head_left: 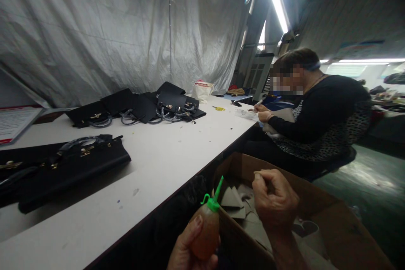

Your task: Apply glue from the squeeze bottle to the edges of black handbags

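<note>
A white table [164, 156] offers bare surface along its edge, an open cardboard box [332, 206] just beyond; black handbags [107, 158] lie leftward. Over the box, the right hand [275, 198] curls, its grip unclear; the left hand [185, 247] clasps a green-tipped bottle [208, 232] near the box's rim.

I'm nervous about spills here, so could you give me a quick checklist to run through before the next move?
1. Bottle gripped: ok, the left hand holds it around the body.
2. Green nozzle pointing up: ok.
3. Right hand empty: cannot tell, its fingers are curled.
4. Scissors put down: ok, lying on the table.
5. Tabletop free of marks: not ok, small spots show.
6. Hands apart from the co-worker: ok.
</note>
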`<state>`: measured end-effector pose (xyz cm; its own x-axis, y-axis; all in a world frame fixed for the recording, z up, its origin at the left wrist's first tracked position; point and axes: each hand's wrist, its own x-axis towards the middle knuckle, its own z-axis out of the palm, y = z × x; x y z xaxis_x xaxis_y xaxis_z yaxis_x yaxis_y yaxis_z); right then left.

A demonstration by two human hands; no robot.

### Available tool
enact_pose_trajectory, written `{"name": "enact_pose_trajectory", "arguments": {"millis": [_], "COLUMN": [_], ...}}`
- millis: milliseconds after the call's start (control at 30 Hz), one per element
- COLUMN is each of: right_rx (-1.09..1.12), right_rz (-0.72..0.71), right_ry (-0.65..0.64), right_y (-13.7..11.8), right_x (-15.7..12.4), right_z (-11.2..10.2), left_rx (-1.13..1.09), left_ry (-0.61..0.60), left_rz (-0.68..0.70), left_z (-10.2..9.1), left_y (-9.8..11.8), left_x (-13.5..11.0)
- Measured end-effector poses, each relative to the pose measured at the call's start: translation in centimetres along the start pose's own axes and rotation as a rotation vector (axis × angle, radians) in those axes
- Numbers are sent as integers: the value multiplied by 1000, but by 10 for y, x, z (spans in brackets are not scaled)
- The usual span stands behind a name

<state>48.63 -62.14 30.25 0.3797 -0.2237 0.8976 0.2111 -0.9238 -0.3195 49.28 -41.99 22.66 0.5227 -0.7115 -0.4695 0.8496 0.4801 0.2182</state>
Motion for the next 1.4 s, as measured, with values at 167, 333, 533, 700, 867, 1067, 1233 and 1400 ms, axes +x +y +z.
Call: {"name": "enact_pose_trajectory", "arguments": {"millis": [167,333,533,700,867,1067,1233,1400], "right_rx": [340,615,688,720,706,679,684,678], "right_rz": [201,436,731,821,807,655,681,687], "right_ry": [-431,-487,-444,-415,-335,-334,-315,-312], "right_y": [-11,-27,-34,-40,-46,-53,-58,-60], "right_x": [-5,-16,-16,-19,-21,-19,-17,-16], "right_z": [5,14,19,23,17,10,7,6], "left_rx": [-143,-126,13,255,400,454,578,755], "left_ry": [-25,-44,75,70,94,188,256,401], "left_rz": [-83,-37,97,411,616,762,815,1066], "left_z": [4,3,5,7,9,7,1,0], "left_y": [14,16,10,7,9,8,6,9], "left_x": [2,1,-6,-11,-16,-17,-19,-22]}}
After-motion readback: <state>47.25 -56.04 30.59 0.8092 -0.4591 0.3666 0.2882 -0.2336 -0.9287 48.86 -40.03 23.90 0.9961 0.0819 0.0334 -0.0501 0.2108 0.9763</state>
